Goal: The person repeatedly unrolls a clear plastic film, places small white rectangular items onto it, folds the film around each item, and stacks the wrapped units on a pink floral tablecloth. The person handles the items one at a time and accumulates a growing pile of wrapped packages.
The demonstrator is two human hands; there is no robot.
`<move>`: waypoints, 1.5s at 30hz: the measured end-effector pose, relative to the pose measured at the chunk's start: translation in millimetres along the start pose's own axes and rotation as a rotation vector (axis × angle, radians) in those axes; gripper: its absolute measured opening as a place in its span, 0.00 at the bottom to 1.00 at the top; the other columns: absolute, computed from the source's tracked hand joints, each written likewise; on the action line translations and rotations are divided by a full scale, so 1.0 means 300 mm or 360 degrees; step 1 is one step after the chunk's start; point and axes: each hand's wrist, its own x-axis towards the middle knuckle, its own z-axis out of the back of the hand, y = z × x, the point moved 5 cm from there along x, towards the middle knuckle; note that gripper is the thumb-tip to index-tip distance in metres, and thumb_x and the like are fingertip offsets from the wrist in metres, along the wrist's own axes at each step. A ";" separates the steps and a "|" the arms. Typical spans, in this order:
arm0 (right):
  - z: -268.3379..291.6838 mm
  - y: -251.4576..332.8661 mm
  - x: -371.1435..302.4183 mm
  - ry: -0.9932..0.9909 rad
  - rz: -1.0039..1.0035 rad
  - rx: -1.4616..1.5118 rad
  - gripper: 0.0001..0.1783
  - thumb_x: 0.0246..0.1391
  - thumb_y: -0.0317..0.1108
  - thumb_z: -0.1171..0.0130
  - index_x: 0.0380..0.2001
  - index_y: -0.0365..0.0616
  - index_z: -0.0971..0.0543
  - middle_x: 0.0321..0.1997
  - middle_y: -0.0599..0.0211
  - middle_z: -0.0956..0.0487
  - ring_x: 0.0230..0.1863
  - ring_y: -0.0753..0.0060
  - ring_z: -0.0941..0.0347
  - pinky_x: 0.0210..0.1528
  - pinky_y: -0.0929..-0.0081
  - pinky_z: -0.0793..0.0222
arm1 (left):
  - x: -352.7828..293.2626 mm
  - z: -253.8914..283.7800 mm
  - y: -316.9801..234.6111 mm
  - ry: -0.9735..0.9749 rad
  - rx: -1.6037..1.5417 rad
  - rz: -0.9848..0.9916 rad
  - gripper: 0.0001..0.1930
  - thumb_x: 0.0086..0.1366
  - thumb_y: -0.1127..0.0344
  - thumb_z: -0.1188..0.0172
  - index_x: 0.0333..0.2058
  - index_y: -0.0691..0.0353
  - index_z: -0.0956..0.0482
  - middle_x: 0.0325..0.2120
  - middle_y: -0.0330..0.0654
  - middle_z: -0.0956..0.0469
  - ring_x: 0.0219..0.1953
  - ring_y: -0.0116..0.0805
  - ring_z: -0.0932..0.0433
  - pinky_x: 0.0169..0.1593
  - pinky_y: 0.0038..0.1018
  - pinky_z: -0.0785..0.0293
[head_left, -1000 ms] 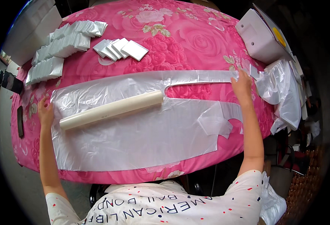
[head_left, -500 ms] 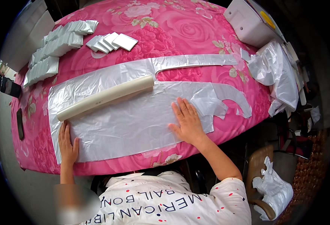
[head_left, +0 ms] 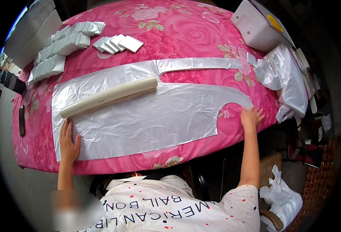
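Observation:
A thin white plastic sheet, cut like a disposable apron [head_left: 147,123], lies spread out over the table, with a long strap at the far side and a curved strap at the near right. Across its left half rests a cream-coloured tube [head_left: 110,96], slanting up to the right. My left hand [head_left: 69,142] is open and flat on the sheet's left end, its fingertips just below the tube's left end. At the tip of the curved strap is my right hand [head_left: 251,116], open with fingers spread. Whether its fingertips press on the strap is hard to tell.
A pink floral cloth [head_left: 186,31] covers the table. At the far left sit rows of folded white packets [head_left: 64,44], with several more packets [head_left: 131,44] beside them. White boxes [head_left: 255,25] stand at the far corners. Crumpled plastic [head_left: 288,79] lies on the right; a dark phone-like object [head_left: 22,120] lies left.
My right hand has moved right, from the sheet's middle to the curved strap's tip. The bunched, folded plastic near the right end now lies flat. My left hand stays at the left end.

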 end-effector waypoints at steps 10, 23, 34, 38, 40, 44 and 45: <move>0.136 0.554 -0.588 0.0024 0.2057 0.1070 0.34 0.52 0.44 0.47 0.59 0.37 0.39 0.65 0.50 0.45 0.67 0.51 0.53 0.67 0.56 0.62 | 0.295 -0.043 -0.418 -0.0195 -0.0278 -0.0688 0.26 0.49 0.74 0.41 0.50 0.63 0.31 0.52 0.46 0.31 0.53 0.47 0.33 0.56 0.38 0.37; -0.032 0.195 -0.056 -0.0248 0.1312 0.0903 0.28 0.57 0.38 0.53 0.56 0.32 0.37 0.63 0.45 0.40 0.65 0.48 0.47 0.65 0.63 0.53 | 0.307 -0.228 -0.693 0.0636 -0.0273 -0.1256 0.22 0.53 0.73 0.44 0.49 0.59 0.31 0.46 0.41 0.28 0.53 0.38 0.32 0.60 0.42 0.43; -0.031 -0.016 0.048 -0.0587 0.0750 0.0983 0.08 0.49 0.28 0.46 0.33 0.38 0.22 0.40 0.58 0.22 0.45 0.55 0.27 0.48 0.65 0.34 | 0.154 -0.215 -0.921 0.0838 -0.0284 -0.1829 0.16 0.56 0.70 0.47 0.45 0.55 0.29 0.45 0.36 0.29 0.57 0.34 0.35 0.64 0.47 0.54; 0.067 0.019 -0.020 -0.0820 0.0854 0.0946 0.04 0.41 0.26 0.41 0.24 0.39 0.25 0.29 0.60 0.23 0.35 0.55 0.27 0.39 0.61 0.34 | 0.153 -0.210 -0.913 0.0852 -0.0234 -0.1869 0.16 0.56 0.70 0.47 0.44 0.55 0.28 0.46 0.35 0.29 0.58 0.34 0.36 0.64 0.48 0.53; 0.102 0.041 -0.053 -0.0895 0.0963 0.0906 0.06 0.39 0.26 0.39 0.22 0.40 0.27 0.26 0.60 0.24 0.33 0.55 0.27 0.36 0.61 0.34 | 0.151 -0.205 -0.910 0.0851 -0.0201 -0.1898 0.16 0.55 0.70 0.47 0.44 0.55 0.28 0.46 0.35 0.29 0.58 0.34 0.36 0.64 0.48 0.53; 0.136 0.078 -0.087 -0.0710 0.0885 0.0961 0.10 0.36 0.27 0.38 0.25 0.41 0.27 0.25 0.59 0.24 0.32 0.54 0.28 0.35 0.61 0.34 | 0.158 -0.200 -0.907 0.0868 -0.0282 -0.1891 0.16 0.54 0.70 0.46 0.44 0.55 0.28 0.46 0.36 0.29 0.59 0.36 0.37 0.65 0.47 0.53; 0.138 0.080 -0.088 -0.0632 0.0818 0.0998 0.11 0.36 0.27 0.37 0.27 0.41 0.27 0.25 0.58 0.24 0.32 0.54 0.28 0.35 0.61 0.34 | 0.160 -0.198 -0.905 0.0860 -0.0284 -0.1901 0.17 0.54 0.71 0.46 0.44 0.55 0.28 0.46 0.36 0.29 0.59 0.36 0.38 0.65 0.47 0.53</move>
